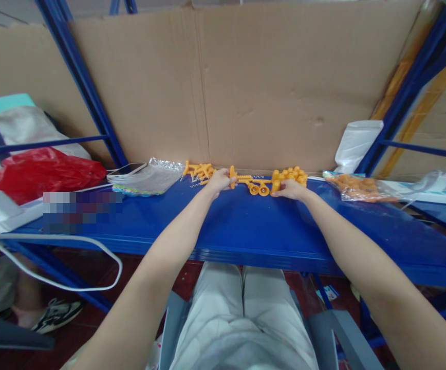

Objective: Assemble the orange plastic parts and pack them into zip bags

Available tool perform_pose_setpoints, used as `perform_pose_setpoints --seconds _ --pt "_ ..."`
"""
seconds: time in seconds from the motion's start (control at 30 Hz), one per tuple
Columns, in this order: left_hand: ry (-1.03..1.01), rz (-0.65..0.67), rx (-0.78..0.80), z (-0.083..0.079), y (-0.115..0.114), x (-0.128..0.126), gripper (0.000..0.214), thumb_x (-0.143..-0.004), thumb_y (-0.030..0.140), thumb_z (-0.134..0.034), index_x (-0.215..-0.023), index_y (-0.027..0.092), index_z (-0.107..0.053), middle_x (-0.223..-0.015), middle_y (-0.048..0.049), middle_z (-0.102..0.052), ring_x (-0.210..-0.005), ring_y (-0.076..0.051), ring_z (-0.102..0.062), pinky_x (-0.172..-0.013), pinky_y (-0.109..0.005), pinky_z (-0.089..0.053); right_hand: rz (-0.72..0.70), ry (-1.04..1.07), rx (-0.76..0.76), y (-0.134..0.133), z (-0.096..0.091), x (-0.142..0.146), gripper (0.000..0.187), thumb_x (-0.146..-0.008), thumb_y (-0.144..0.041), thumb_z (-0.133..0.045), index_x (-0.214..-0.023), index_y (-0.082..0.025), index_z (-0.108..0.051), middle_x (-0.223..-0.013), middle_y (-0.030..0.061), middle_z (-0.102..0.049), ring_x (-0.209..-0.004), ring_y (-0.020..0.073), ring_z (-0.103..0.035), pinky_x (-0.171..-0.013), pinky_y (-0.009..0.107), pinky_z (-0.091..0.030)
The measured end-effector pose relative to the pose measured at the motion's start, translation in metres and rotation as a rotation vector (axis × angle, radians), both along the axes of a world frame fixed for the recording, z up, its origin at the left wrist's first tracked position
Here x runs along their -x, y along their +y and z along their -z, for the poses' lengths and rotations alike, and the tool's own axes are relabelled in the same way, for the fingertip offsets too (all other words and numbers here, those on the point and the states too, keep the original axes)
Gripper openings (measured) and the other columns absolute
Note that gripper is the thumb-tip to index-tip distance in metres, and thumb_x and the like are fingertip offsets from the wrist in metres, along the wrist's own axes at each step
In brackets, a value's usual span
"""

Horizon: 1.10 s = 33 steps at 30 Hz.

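Orange plastic parts (259, 188) lie along the back of the blue worktop (246, 226), against the cardboard sheet (246, 87). I see my left hand (219, 181) with fingers clenched around an orange peg (233, 177), and my right hand (291, 190) with fingers grasping an orange knob (275, 186).

Bare forearms (161, 277) run up from 7 and 4 o'clock to the left hand (220, 181) and right hand (290, 190); pale grey trousers (238, 318) cover the lap at 6 o'clock.

Orange plastic parts (259, 184) on blue shelf (246, 226), red bag (41, 172)
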State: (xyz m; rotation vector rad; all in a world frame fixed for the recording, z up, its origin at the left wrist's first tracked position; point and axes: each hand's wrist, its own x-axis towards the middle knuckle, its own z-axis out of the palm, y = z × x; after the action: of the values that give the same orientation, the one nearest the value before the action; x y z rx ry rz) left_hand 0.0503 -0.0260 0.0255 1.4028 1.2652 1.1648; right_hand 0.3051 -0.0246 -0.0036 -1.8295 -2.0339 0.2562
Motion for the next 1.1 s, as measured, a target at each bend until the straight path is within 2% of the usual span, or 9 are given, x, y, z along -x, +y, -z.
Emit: perform_pose_setpoints --seconds 0.13,0.3,0.43,0.57,0.8,1.0,1.1 --pt "0.011 0.035 0.0 0.001 -0.001 0.001 0.016 -0.083 0.0 -0.062 -0.08 0.015 -0.057 -0.069 -0.0003 -0.066 -0.066 -0.011 -0.067 -0.077 -0.028 -0.057 0.041 -0.057 -0.088 -0.008 -0.008 0.006 0.018 -0.079 -0.032 -0.065 -0.089 -0.018 -0.068 -0.09 0.01 -0.072 -0.087 0.0292 -0.068 -0.077 0.039 -0.053" --pt "0.035 0.116 0.008 0.003 -0.004 0.002 0.016 -0.081 -0.001 -0.063 -0.081 0.014 -0.058 -0.066 -0.0001 -0.066 -0.065 -0.012 -0.067 -0.08 -0.032 -0.056 0.1 -0.244 -0.229 -0.017 -0.017 0.017 0.026 -0.077 -0.018 -0.062 -0.102 -0.017 -0.066 -0.118 0.014 -0.067 -0.112 0.0322 -0.061 -0.092 0.041 -0.049" --pt "0.037 0.15 0.021 0.002 -0.007 0.002 0.015 -0.082 -0.001 -0.061 -0.083 0.014 -0.058 -0.067 -0.0002 -0.066 -0.065 -0.011 -0.066 -0.081 -0.033 -0.056 0.036 -0.348 -0.23 -0.024 -0.02 0.024 0.032 -0.077 -0.011 -0.058 -0.108 -0.016 -0.064 -0.122 0.0158 -0.065 -0.117 0.0331 -0.059 -0.096 0.043 -0.046" --pt "0.031 0.13 0.01 0.002 -0.006 0.002 0.016 -0.082 -0.001 -0.061 -0.082 0.014 -0.058 -0.067 -0.0002 -0.066 -0.063 -0.01 -0.065 -0.078 -0.031 -0.056 0.042 -0.391 -0.213 -0.029 -0.023 0.026 0.036 -0.078 -0.009 -0.055 -0.113 -0.012 -0.063 -0.124 0.0181 -0.064 -0.118 0.034 -0.058 -0.097 0.046 -0.044" --pt "0.02 0.105 0.009 0.004 -0.003 0.002 0.018 -0.078 -0.001 -0.065 -0.08 0.015 -0.058 -0.066 0.0005 -0.066 -0.065 -0.011 -0.066 -0.076 -0.029 -0.056 0.005 -0.315 -0.249 -0.026 -0.022 0.023 0.031 -0.077 -0.01 -0.058 -0.106 -0.019 -0.067 -0.117 0.0128 -0.067 -0.112 0.0322 -0.061 -0.094 0.045 -0.045" --pt "0.013 0.17 0.03 0.004 -0.003 0.003 0.017 -0.078 -0.001 -0.065 -0.079 0.014 -0.058 -0.068 -0.001 -0.067 -0.063 -0.011 -0.065 -0.077 -0.03 -0.056 -0.276 -0.092 -0.35 -0.013 -0.014 0.026 0.031 -0.08 -0.015 -0.063 -0.11 -0.02 -0.071 -0.113 0.0102 -0.069 -0.107 0.0254 -0.064 -0.095 0.042 -0.048" --pt "0.023 0.185 0.045 0.005 -0.001 0.005 0.017 -0.077 0.0 -0.067 -0.078 0.014 -0.057 -0.069 -0.0011 -0.067 -0.065 -0.011 -0.066 -0.076 -0.028 -0.055 -0.309 0.035 -0.339 -0.009 -0.009 0.028 0.033 -0.081 -0.015 -0.062 -0.113 -0.02 -0.071 -0.113 0.0109 -0.07 -0.104 0.0232 -0.066 -0.092 0.041 -0.051"
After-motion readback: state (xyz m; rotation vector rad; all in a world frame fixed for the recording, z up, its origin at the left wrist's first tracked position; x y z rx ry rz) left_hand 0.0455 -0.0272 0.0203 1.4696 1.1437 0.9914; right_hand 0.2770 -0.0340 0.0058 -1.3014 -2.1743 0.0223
